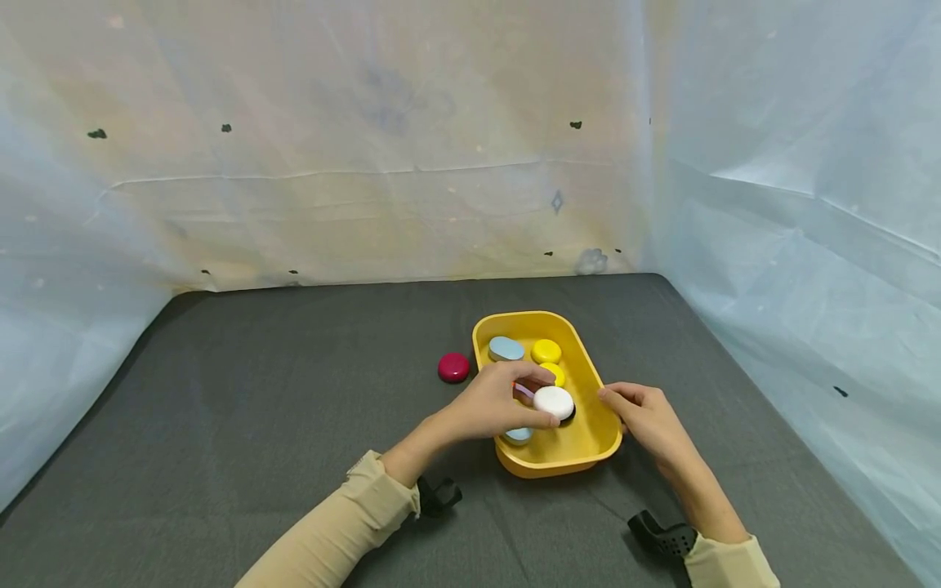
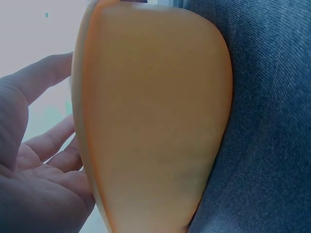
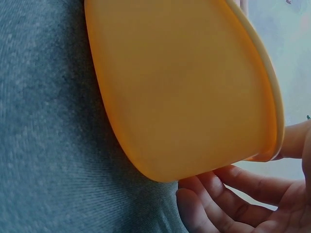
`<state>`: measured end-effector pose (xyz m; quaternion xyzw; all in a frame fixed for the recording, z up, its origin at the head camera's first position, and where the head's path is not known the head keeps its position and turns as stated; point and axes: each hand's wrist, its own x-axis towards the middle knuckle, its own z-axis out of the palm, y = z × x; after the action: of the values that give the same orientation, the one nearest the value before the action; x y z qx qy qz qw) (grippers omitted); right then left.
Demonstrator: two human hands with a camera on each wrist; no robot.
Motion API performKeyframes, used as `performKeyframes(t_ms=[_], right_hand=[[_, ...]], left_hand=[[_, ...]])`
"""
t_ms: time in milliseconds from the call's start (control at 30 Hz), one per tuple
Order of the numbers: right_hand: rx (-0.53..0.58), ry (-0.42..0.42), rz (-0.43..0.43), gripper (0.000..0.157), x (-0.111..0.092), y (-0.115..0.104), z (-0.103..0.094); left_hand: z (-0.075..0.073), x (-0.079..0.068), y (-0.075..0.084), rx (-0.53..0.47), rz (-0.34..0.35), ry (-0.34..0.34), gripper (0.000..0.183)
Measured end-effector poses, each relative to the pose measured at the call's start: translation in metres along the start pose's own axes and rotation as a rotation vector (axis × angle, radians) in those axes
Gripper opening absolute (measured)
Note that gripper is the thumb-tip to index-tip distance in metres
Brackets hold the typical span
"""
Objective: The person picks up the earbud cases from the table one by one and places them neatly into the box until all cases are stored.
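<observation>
A yellow tray (image 1: 581, 445) with rounded corners stands on the grey cloth, holding several smooth discs. My left hand (image 1: 492, 400) reaches over its left rim and pinches a glossy white disc (image 1: 554, 402) between thumb and fingers, with a black edge visible under it. Inside lie two yellow discs (image 1: 546, 351), a pale blue oval piece (image 1: 506, 349) and another pale blue piece (image 1: 519, 436). A purple piece (image 1: 524, 391) is partly hidden behind my left fingers. My right hand (image 1: 647, 416) grips the tray's right rim, thumb on top and fingers against the outer wall (image 3: 184, 97).
A dark red disc (image 1: 453, 367) lies on the cloth just left of the tray. Grey cloth (image 1: 257, 425) covers the table. Pale plastic sheeting (image 1: 382, 220) rises behind it and on both sides.
</observation>
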<state>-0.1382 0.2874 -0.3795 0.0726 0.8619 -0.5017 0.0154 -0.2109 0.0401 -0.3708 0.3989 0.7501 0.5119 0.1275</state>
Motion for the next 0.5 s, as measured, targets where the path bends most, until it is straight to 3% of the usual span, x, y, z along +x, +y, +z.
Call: performKeyframes(t_ms=[267,500], right_hand=[[0.000,-0.002,-0.016,0.040,0.001,0.000,0.002],[-0.008,-0.003,-0.013,0.041,0.002,-0.001,0.004]], left_hand=[[-0.003,-0.002,0.000,-0.018,-0.018,0.000,0.049],[-0.016,-0.004,0.000,-0.035,-0.002,0.091,0.051]])
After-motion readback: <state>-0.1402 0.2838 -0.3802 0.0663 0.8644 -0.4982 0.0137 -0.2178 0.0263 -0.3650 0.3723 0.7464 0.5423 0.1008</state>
